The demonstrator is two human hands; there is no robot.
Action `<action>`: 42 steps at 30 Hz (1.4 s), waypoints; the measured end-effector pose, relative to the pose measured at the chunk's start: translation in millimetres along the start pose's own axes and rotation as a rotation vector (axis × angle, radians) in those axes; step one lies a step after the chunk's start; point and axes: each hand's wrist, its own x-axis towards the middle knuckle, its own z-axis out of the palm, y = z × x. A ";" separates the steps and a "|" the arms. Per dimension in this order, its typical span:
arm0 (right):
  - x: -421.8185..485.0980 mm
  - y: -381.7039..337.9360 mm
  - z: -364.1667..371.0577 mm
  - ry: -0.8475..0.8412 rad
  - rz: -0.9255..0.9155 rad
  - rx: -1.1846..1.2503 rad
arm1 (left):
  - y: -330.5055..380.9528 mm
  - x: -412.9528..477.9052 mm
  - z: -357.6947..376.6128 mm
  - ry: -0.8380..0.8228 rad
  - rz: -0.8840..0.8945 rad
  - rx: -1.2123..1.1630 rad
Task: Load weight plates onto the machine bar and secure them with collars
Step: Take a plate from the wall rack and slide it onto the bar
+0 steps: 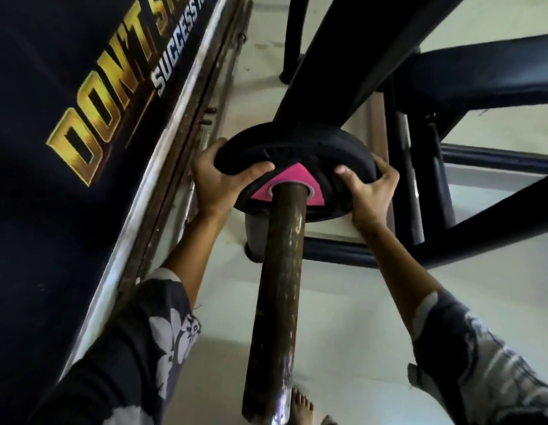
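Observation:
A black weight plate with a pink triangular centre label sits threaded on the rusty brown machine bar, far along it near the black frame. My left hand grips the plate's left rim, thumb across its face. On the right rim my right hand holds the plate, fingers wrapped behind it. The bar runs from the plate toward me and its near end is bare. No collar is in view.
A dark banner with gold lettering hangs close on the left, edged by a metal rail. Black machine frame tubes and a padded seat stand behind and right of the plate. Below the bar's end a bare foot shows on the pale floor.

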 end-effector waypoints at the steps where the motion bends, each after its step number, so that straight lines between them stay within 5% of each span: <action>1: -4.3 -2.7 1.6 0.021 -0.015 0.013 | 1.8 -2.6 0.2 0.017 0.026 -0.003; 8: -82.4 -9.5 -21.2 0.091 0.022 0.005 | 16.4 -71.4 -35.8 -0.029 0.084 0.030; 16: -260.7 -54.7 -67.3 0.075 0.202 -0.045 | 66.1 -235.7 -115.6 -0.043 -0.044 0.051; 24: -340.6 -222.7 -141.2 0.111 0.143 -0.010 | 242.2 -313.9 -158.1 -0.090 -0.010 -0.017; 33: -346.8 -403.9 -291.9 0.253 -0.075 -0.091 | 438.6 -359.4 -92.4 -0.059 0.200 -0.173; 42: -323.8 -456.7 -480.0 0.388 -0.186 -0.092 | 557.3 -418.2 58.6 -0.125 0.294 -0.234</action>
